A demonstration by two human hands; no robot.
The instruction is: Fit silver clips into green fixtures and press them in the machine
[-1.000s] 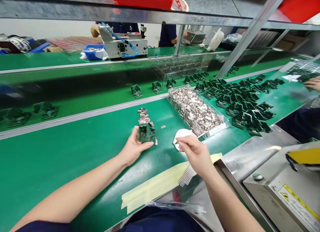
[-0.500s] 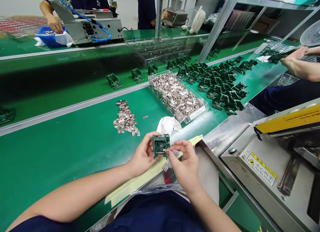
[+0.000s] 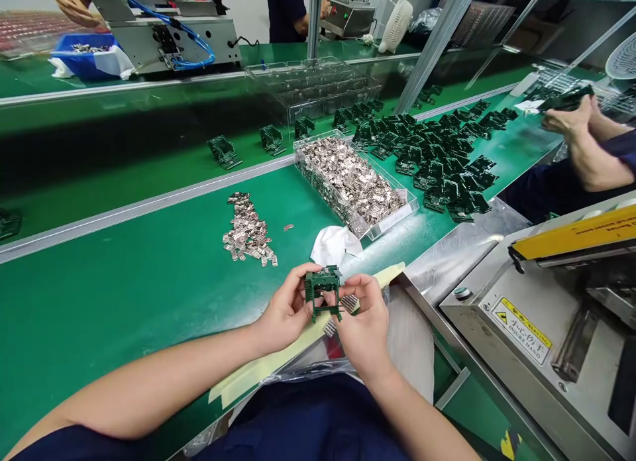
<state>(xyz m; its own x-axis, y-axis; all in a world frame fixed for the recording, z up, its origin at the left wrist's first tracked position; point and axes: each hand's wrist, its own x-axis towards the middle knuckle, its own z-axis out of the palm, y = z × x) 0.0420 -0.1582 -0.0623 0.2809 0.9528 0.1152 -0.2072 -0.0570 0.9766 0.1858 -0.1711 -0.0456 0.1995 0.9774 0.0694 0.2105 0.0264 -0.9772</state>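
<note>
A small dark green plastic housing (image 3: pixel 322 275), open in the middle, is held up near the table's front edge. My left hand (image 3: pixel 288 310) grips its left side between thumb and fingers. My right hand (image 3: pixel 365 318) closes on its right side, the thumb reaching into the opening; whether a small metal piece is under that thumb I cannot tell. Beneath my hands lie a strip of small metal parts (image 3: pixel 350 304) and yellow tape (image 3: pixel 268 361) along the edge. A loose pile of small metal pieces (image 3: pixel 248 229) lies beyond, and a white cloth (image 3: pixel 335 246) sits just behind the housing.
A clear box (image 3: pixel 392 219) full of metal pieces stands ahead. Many green housings (image 3: pixel 437 150) are heaped to its right, with several (image 3: pixel 223 152) along the belt. A metal machine (image 3: pixel 497 315) flanks my right. A co-worker's hands (image 3: pixel 571 120) handle a green part at far right.
The housing has tilted, showing more of its top and a wider opening. My right thumb has moved from its lower right corner into the opening. The co-worker's hands at right have shifted.
</note>
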